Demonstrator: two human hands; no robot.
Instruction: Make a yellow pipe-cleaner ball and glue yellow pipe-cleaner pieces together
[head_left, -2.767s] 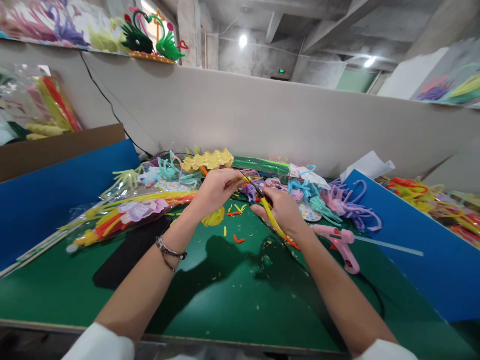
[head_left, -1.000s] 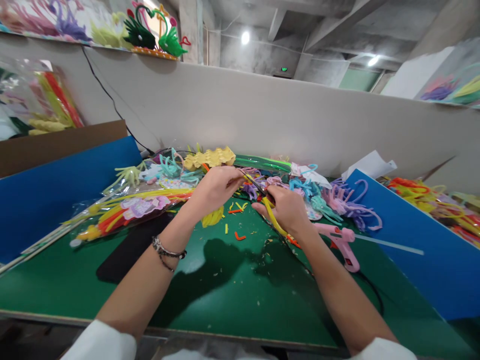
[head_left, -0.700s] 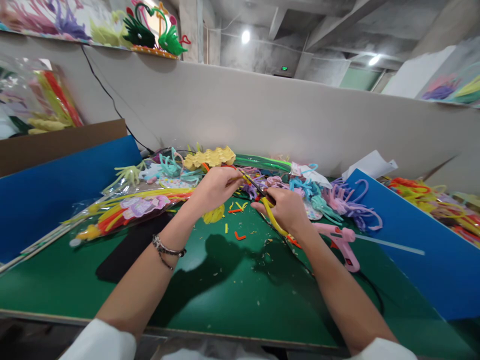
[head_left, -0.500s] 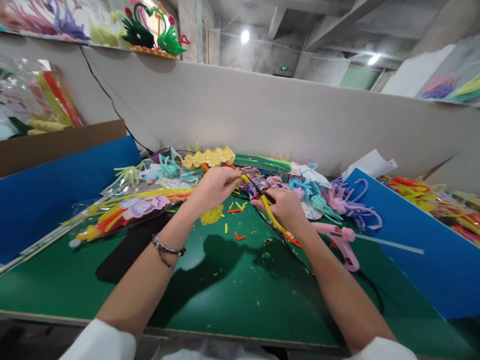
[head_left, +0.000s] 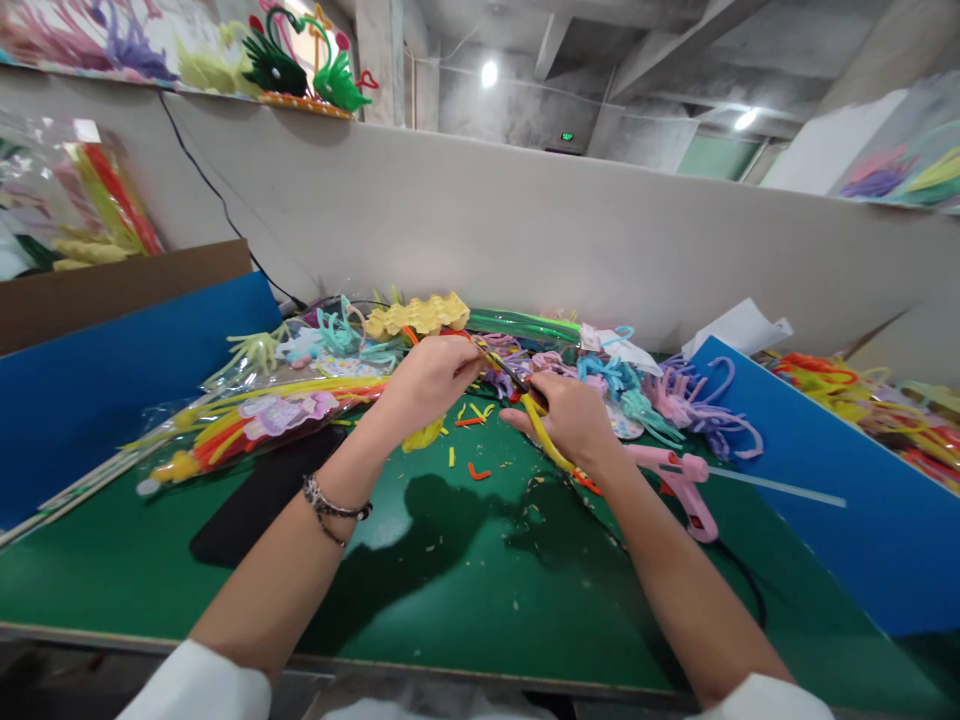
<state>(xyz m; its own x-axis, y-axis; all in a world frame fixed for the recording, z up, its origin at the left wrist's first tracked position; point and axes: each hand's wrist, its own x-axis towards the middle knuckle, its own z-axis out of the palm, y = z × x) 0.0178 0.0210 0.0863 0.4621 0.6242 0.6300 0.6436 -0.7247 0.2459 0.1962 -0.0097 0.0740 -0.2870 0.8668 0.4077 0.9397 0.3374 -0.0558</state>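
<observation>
The left hand [head_left: 431, 385] is at the centre of the frame. Its thumb and fingers are pinched together on a small yellow piece [head_left: 484, 347], mostly concealed by the fingers and the dark blades. The right hand [head_left: 574, 420], just right of centre, has its fingers closed around scissors [head_left: 513, 374] with a yellow handle. The blades point up and left, their tips beside the left fingertips; whether they touch the piece cannot be determined.

Below the left hand, a yellow bundle [head_left: 424, 435] is partly covered by it. Yellow and orange clippings [head_left: 470, 422] lie on the green tabletop [head_left: 420, 620] near the centre, with a bent orange offcut [head_left: 478, 472] below them.

Right of the right forearm lies a pink glue gun [head_left: 686, 485], a translucent glue stick [head_left: 780, 486] projecting from its rear toward a blue panel [head_left: 832, 510]. Lilac and pink fuzzy stems [head_left: 694, 405] lie against that panel's left edge.

At upper centre, a yellow bumpy tray [head_left: 420, 314] rests among coloured stems, with a green packaged bundle [head_left: 525, 325] to its right. At left, a clear bag of yellow and orange stems [head_left: 225, 440] lies beside a black flat object [head_left: 244, 515]. Two green swan figures [head_left: 339, 84] stand on the ledge, upper left.
</observation>
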